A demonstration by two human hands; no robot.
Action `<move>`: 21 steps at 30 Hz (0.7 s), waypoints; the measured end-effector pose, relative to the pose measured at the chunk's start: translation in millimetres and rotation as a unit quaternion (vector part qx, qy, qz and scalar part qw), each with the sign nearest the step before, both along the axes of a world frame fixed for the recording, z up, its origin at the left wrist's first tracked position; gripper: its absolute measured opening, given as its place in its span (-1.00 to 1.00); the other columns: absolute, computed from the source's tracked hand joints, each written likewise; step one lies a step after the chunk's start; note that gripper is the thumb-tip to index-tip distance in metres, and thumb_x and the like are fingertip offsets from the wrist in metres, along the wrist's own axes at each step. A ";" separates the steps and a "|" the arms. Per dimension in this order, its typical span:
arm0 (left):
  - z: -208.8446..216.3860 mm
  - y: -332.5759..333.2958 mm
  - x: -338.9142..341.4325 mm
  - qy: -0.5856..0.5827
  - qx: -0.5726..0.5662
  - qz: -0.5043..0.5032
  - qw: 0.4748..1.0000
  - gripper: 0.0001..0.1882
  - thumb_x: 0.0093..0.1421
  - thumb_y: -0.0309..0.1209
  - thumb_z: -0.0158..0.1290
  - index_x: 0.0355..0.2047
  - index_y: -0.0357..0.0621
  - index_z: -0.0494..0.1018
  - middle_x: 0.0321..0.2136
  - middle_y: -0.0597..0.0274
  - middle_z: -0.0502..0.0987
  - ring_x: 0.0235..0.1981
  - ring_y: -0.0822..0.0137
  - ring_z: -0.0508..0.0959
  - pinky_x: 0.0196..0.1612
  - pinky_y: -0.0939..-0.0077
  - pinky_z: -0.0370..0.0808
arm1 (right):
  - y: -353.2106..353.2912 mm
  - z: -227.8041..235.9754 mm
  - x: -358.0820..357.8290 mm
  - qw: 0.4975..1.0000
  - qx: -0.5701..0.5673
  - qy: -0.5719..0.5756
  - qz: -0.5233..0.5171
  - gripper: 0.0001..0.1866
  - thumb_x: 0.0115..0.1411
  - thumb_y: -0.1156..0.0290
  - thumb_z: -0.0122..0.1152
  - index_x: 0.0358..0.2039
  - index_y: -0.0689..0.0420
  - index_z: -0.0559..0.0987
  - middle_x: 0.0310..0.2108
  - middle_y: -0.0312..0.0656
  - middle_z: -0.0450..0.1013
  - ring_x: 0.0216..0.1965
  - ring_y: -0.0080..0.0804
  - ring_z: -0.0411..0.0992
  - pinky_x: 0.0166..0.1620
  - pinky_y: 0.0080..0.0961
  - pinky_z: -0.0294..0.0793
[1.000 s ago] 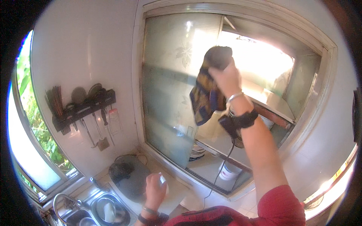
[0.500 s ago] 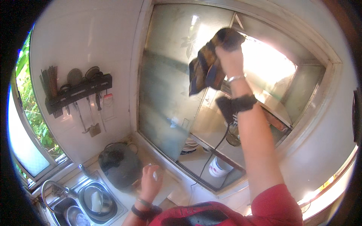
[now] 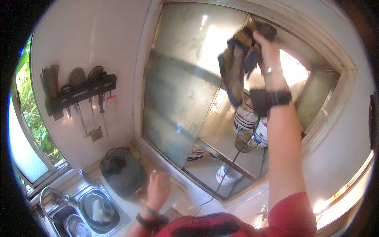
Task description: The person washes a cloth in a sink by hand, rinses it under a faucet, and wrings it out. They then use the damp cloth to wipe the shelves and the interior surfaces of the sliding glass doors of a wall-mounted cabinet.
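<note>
My right hand [image 3: 270, 50] is raised to the top of the cabinet opening, its fingers wrapped round a bunched dark cloth [image 3: 235, 65] with yellow-brown patches. The cloth hangs down in front of the frosted sliding glass door [image 3: 179, 75] and its edge, blurred by motion. A black band [image 3: 278, 98] with a dark block circles my right wrist, and a thin cable trails below it. Low down, my left hand [image 3: 159, 189] hovers over the counter near a dark lidded pot [image 3: 122, 173]. Its fingers are curled, with a small white bit at the tips that I cannot make out.
Behind the door's open side, stacked patterned bowls [image 3: 244, 118], a glass jar [image 3: 245, 142] and a white floral container [image 3: 228, 173] stand on shelves. A black utensil rack [image 3: 85, 91] hangs on the left wall. Below it is a double sink [image 3: 114, 197] with a curved faucet [image 3: 44, 197].
My right hand has swung to the right and slightly up with the cloth, uncovering the bowls on the shelf. My left hand has stayed nearly in place.
</note>
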State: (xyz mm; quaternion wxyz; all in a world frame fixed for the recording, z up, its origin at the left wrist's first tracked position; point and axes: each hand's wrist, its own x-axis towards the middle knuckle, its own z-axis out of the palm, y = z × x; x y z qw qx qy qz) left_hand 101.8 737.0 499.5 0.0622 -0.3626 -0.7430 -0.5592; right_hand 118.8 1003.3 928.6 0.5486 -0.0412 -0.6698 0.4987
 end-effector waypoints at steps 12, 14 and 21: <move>-8.0 3.6 -2.1 -0.031 -0.001 0.012 0.999 -0.64 -0.12 -0.54 0.09 -0.23 -0.14 0.34 -0.21 -0.01 0.33 -0.16 -0.05 0.36 -0.14 0.25 0.37 | -40.3 -69.9 -42.4 0.927 0.210 -0.042 -0.308 -0.43 -0.04 0.26 0.25 -0.11 0.29 0.25 -0.27 0.03 0.45 -0.25 -0.06 0.45 -0.13 -0.29 0.44; -3.8 4.3 -0.3 -0.013 -0.001 0.012 1.000 -0.63 -0.12 -0.54 0.10 -0.23 -0.14 0.34 -0.21 -0.01 0.33 -0.16 -0.04 0.37 -0.13 0.25 0.37 | -45.7 -105.9 -42.1 0.896 0.207 -0.103 -0.378 -0.47 -0.02 0.31 0.21 -0.12 0.32 0.24 -0.28 0.06 0.43 -0.24 0.01 0.44 -0.14 -0.20 0.43; -0.1 5.5 0.9 0.023 -0.009 0.006 1.000 -0.63 -0.11 -0.51 0.12 -0.22 -0.12 0.35 -0.20 -0.01 0.34 -0.16 -0.04 0.37 -0.14 0.25 0.37 | -37.7 -216.4 -24.2 0.909 0.303 0.008 -0.287 -0.54 -0.12 0.51 0.19 -0.13 0.24 0.35 -0.19 0.09 0.36 -0.09 0.06 0.28 -0.01 -0.19 0.25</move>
